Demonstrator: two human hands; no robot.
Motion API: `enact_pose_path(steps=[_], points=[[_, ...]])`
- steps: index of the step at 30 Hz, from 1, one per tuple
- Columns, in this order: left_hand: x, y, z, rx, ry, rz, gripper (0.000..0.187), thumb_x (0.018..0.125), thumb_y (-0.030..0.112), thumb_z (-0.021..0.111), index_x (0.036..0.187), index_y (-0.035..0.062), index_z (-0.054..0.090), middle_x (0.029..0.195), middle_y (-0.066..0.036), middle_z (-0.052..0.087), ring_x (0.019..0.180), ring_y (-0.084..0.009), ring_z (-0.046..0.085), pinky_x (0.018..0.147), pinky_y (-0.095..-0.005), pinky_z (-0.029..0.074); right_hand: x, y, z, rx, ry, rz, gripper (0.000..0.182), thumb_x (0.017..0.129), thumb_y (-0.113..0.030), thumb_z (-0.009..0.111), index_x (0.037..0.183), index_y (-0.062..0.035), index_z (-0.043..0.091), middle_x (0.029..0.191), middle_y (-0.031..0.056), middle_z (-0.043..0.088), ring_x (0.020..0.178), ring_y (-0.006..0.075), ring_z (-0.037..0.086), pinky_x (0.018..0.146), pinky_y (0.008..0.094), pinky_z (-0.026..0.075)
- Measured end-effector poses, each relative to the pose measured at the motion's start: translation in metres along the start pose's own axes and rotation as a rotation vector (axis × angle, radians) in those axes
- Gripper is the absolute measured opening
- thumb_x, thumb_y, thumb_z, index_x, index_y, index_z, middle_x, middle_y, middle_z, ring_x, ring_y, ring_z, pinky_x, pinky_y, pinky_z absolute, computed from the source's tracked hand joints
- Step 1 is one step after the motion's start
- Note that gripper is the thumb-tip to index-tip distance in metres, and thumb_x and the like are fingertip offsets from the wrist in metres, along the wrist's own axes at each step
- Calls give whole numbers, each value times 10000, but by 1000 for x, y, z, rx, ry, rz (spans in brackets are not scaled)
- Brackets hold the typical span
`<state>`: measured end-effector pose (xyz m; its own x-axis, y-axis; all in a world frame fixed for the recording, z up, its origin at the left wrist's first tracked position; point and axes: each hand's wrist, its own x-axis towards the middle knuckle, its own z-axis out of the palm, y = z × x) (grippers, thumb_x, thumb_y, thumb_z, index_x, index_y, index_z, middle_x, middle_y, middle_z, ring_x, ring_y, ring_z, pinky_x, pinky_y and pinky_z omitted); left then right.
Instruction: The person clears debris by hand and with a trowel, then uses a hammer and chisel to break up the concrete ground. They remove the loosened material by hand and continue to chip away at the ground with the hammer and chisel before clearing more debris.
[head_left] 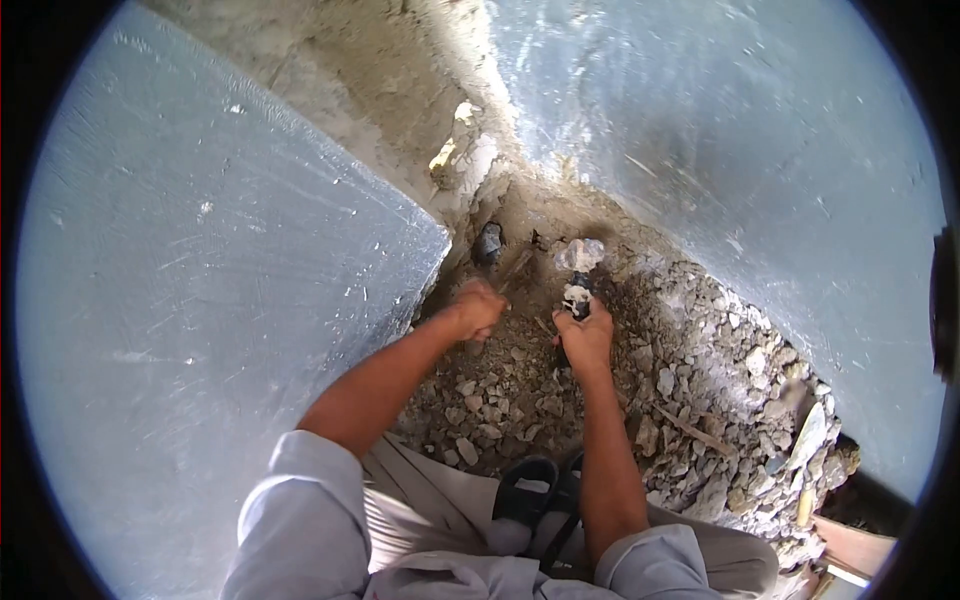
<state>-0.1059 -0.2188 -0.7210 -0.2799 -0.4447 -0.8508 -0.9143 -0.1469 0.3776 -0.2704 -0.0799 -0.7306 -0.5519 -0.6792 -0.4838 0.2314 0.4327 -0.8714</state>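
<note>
My left hand is closed in a fist low over the dirt, slightly smeared by motion; I cannot tell what it grips. A thin pale strip slants up and right from beside its knuckles. Just beyond the fist lies a dark grey lump. My right hand wraps round a black tool pointing away from me, with a whitish crust on it. A pale, rough lump sits at the tool's far end. Both hands are over the dug earth, apart from each other.
Grey smooth panels stand left and right, narrowing toward a dirt corner. Broken stones are heaped at the right, with a wood stick among them. My sandalled feet are close below. A reddish-brown board lies lower right.
</note>
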Motion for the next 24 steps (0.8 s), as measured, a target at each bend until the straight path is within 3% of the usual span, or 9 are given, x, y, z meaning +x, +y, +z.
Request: enact_pose_path(steps=[3, 6, 8, 9, 10, 15, 19, 22, 24], points=[[-65, -7, -24, 472, 293, 333, 255, 913, 215, 608, 1013, -12, 664, 854, -253, 664, 658, -340, 677, 752, -482, 543, 7, -7, 1, 21, -83, -26, 329, 855, -88, 702, 1124, 35, 557, 839, 56, 611, 599, 137, 562, 486, 316, 478], [-176, 9, -36, 513, 468, 374, 273, 874, 239, 640, 994, -5, 659, 895, -273, 664, 741, -413, 670, 760, -488, 537, 15, -8, 16, 101, -107, -118, 339, 879, -189, 715, 1124, 1, 577, 854, 41, 617, 661, 133, 573, 564, 320, 488], [-248, 23, -31, 516, 532, 165, 218, 830, 178, 675, 971, 14, 652, 899, -248, 672, 835, -426, 660, 767, -489, 532, 21, -6, 30, 152, -125, -203, 367, 901, -284, 730, 1124, -27, 594, 864, 26, 621, 712, 129, 583, 640, 324, 496], [-275, 15, -29, 553, 647, 212, 202, 824, 173, 682, 964, 30, 658, 853, -215, 683, 818, -403, 674, 753, -482, 538, 19, -7, 39, 90, -65, -245, 423, 911, -351, 704, 1181, -43, 600, 903, 87, 673, 810, 233, 641, 763, 434, 501], [-301, 2, -29, 593, 760, 261, 187, 818, 167, 689, 957, 45, 665, 807, -181, 693, 801, -380, 689, 739, -476, 544, 22, -2, 46, -102, -20, -146, 454, 888, -349, 730, 1180, -26, 600, 956, 136, 686, 834, 287, 660, 771, 431, 509], [-427, -56, -52, 1075, 1190, 367, 128, 846, 86, 645, 935, 83, 553, 1098, -162, 635, 1070, -391, 605, 931, -515, 431, 38, 54, 85, -125, 34, -14, 581, 826, -347, 784, 1205, 45, 581, 936, 180, 692, 838, 296, 678, 762, 436, 509], [-478, -76, -77, 1470, 1380, 390, 164, 1025, 218, 521, 943, 120, 418, 1419, -163, 500, 1410, -438, 383, 1160, -628, 231, 39, 46, 109, -118, 222, -161, 501, 819, -304, 756, 1132, 42, 573, 899, 215, 667, 784, 394, 656, 732, 468, 501], [-469, -84, -81, 1554, 1467, 383, 254, 1052, 334, 480, 925, 122, 418, 1419, -169, 502, 1413, -450, 371, 1153, -646, 221, 51, 39, 128, -28, 254, -192, 498, 836, -304, 726, 1143, 47, 552, 890, 230, 659, 761, 431, 638, 728, 484, 498], [-459, -81, -82, 1629, 1489, 329, 273, 1056, 362, 463, 939, 117, 429, 1430, -179, 493, 1413, -458, 366, 1158, -651, 216, 75, 56, 153, -76, 196, -109, 553, 840, -313, 702, 1219, 51, 530, 1020, 294, 651, 925, 462, 640, 837, 508, 492]])
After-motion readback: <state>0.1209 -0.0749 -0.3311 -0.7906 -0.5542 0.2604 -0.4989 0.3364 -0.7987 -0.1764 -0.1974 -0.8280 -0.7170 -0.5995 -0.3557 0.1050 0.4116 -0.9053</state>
